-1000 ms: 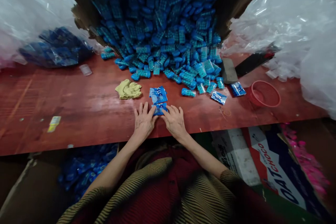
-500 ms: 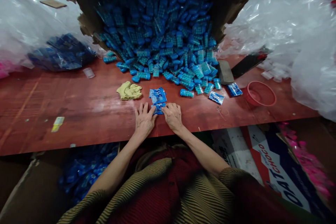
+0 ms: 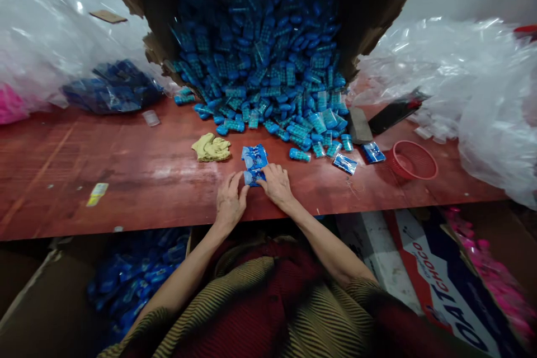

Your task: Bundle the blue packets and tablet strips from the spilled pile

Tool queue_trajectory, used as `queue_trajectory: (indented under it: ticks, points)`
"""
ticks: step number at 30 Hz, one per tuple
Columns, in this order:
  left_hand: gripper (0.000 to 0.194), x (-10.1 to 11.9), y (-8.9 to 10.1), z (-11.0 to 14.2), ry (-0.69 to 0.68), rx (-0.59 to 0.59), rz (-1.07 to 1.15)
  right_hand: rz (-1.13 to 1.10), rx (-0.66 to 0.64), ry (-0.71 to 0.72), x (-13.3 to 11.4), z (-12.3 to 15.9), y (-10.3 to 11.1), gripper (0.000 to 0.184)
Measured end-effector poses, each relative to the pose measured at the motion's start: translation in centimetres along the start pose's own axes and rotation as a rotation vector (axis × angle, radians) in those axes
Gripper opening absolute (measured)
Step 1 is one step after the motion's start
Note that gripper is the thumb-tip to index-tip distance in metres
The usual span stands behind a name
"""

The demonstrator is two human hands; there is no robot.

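the small blue packet (image 3: 253, 177) lies on the red table (image 3: 126, 173) near its front edge, right between the two hands, and both grips close on it at once: the left hand (image 3: 230, 203) pinches its left end with thumb and forefinger while the other fingers rest flat on the table, and the right hand (image 3: 276, 183) comes in from the other side with fingertips curled over the right end. the packet's long axis runs left to right, so each hand has one end and neither is clearly nearer; the left hand sits a little closer to the table edge, the right a little further in. just behind the packet, touching or nearly so, lies a second, larger blue packet (image 3: 254, 156), with a crumpled yellow cloth (image 3: 212, 147) to its left. further back, the heap of blue packets (image 3: 268, 78) spills from a torn cardboard box (image 3: 377, 17). a red basket (image 3: 413, 160) stands well off to the right.
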State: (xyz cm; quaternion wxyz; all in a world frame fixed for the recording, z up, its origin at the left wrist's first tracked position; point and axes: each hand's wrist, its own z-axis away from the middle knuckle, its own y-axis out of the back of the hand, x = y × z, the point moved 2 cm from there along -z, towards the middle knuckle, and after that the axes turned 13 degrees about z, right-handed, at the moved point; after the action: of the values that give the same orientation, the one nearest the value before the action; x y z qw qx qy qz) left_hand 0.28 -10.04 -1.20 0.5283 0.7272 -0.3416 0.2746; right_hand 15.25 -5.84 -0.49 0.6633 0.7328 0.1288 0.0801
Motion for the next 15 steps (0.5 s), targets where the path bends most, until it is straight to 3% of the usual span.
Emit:
queue_trajectory:
  ticks: [9,11,15]
  points:
    - [0.026,1.8,0.0,1.4,0.070,0.057,0.270,-0.110,0.077,-0.060,0.4,0.0,-0.9,0.020]
    - [0.028,2.0,0.0,1.2,0.210,0.100,0.440,-0.149,0.105,-0.083,0.3,0.2,-0.6,0.021]
    - [0.045,2.2,-0.5,0.6,0.644,0.147,0.903,-0.244,0.218,-0.110,-0.3,1.1,1.3,0.022]
